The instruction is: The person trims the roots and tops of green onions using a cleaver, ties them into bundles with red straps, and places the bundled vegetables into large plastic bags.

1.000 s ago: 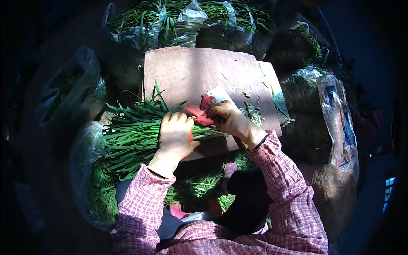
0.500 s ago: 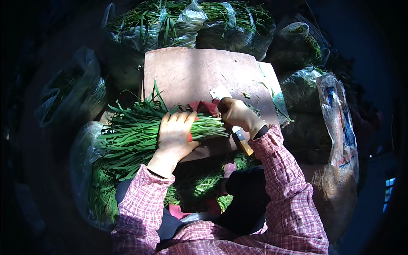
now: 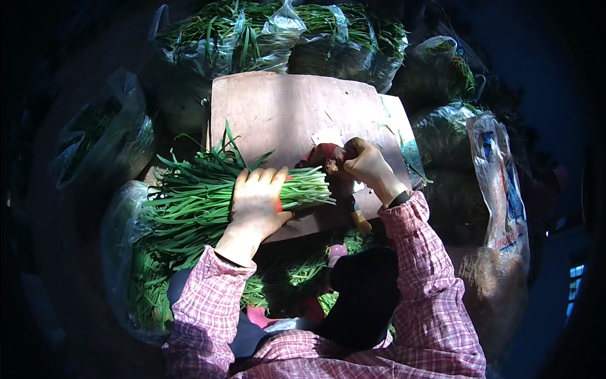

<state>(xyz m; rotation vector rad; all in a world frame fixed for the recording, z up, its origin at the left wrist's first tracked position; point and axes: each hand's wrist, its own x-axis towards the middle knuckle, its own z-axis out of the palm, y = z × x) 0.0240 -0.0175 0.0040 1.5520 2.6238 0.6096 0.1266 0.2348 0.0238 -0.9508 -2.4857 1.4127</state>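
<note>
My left hand (image 3: 255, 205) is wrapped over a bunch of green garlic chives (image 3: 189, 205), whose pale cut ends point right. A bit of red, apparently a band, shows beside my fingers. My right hand (image 3: 372, 169) is closed on a dark red cloth (image 3: 323, 153), just beyond the pale stem ends. Below that hand lies a knife (image 3: 361, 222) with a yellowish handle hanging past the near edge of the wooden board (image 3: 271, 107); its blade is mostly hidden. Both hands look gloved.
Plastic bags packed with greens (image 3: 347, 47) stand along the far side. More bags flank the board, including a clear bag (image 3: 126, 208) at left and a white woven sack (image 3: 499, 177) at right. Loose greens (image 3: 303, 271) lie below the board, around my legs.
My right hand has moved slightly right, dragging the red cloth away from the bunch and clear of the stem ends. The knife handle has shifted a little. My left hand stays on the chives.
</note>
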